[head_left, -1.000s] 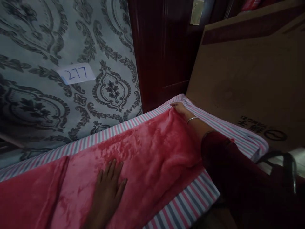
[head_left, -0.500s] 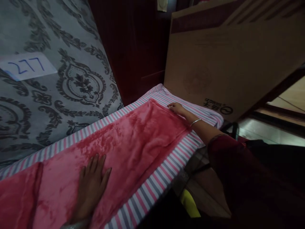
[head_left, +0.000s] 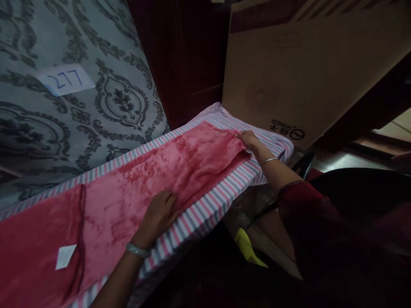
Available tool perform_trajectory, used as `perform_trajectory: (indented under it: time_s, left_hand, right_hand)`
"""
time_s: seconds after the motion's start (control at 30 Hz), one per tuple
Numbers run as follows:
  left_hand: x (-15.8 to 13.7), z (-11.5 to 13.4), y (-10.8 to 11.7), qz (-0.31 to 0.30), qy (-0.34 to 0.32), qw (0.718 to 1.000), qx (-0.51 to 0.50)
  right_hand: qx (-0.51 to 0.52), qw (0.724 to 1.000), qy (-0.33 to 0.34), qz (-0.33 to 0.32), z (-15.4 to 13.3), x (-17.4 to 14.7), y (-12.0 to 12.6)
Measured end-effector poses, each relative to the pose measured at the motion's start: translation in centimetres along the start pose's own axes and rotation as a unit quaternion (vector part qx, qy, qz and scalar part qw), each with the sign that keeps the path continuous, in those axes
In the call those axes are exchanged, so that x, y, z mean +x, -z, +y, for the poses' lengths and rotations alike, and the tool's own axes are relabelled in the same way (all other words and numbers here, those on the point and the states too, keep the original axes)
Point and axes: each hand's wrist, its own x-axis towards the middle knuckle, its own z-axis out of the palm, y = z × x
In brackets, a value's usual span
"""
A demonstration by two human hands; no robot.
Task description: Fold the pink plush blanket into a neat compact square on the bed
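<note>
A plush red blanket (head_left: 128,179) lies folded lengthwise on a striped sheet (head_left: 221,194) in pink, grey and white. My right hand (head_left: 250,141) is closed on the blanket's far right corner, whose edge is slightly raised off the sheet. Bent fingers of my left hand (head_left: 159,214) press together at the blanket's near edge, around the middle of its length; the fingertips are partly hidden in the plush. At the left, a folded-over section of the blanket carries a small white tag (head_left: 66,256).
Grey patterned wallpaper (head_left: 125,102) with a paper marked 277 (head_left: 67,80) rises along the far side. A large cardboard box (head_left: 272,77) stands at the right end, beside a dark red wooden panel (head_left: 180,55). Something yellow (head_left: 247,246) lies low beneath the near edge.
My right hand has closed on the blanket's corner and lifted its edge. My left hand, earlier flat with fingers spread, has moved right to the near edge and curled. The view has shifted left.
</note>
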Motion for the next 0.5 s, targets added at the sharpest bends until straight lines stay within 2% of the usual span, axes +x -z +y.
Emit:
perform_trajectory:
  time_s: [0.1,0.23,0.33,0.5]
  left_hand:
    - [-0.3,1.0,-0.5,0.000,-0.021,1.000,0.002]
    - [-1.2,0.8,-0.6,0.025,-0.044,0.999,0.002]
    - [-1.2,0.5,-0.7,0.039,-0.040,0.998,-0.005]
    - [-0.6,0.2,-1.1,0.023,-0.030,0.999,-0.026]
  right_hand:
    - [-0.011,0.999,-0.036,-0.001,0.6,-0.6,0.2]
    - [-0.054,0.996,-0.065,-0.007,1.4,-1.2,0.1]
    - [-0.088,0.994,-0.062,-0.013,1.4,-1.2,0.2]
    - [-0.149,0.988,-0.030,-0.023,1.1,-0.8,0.5]
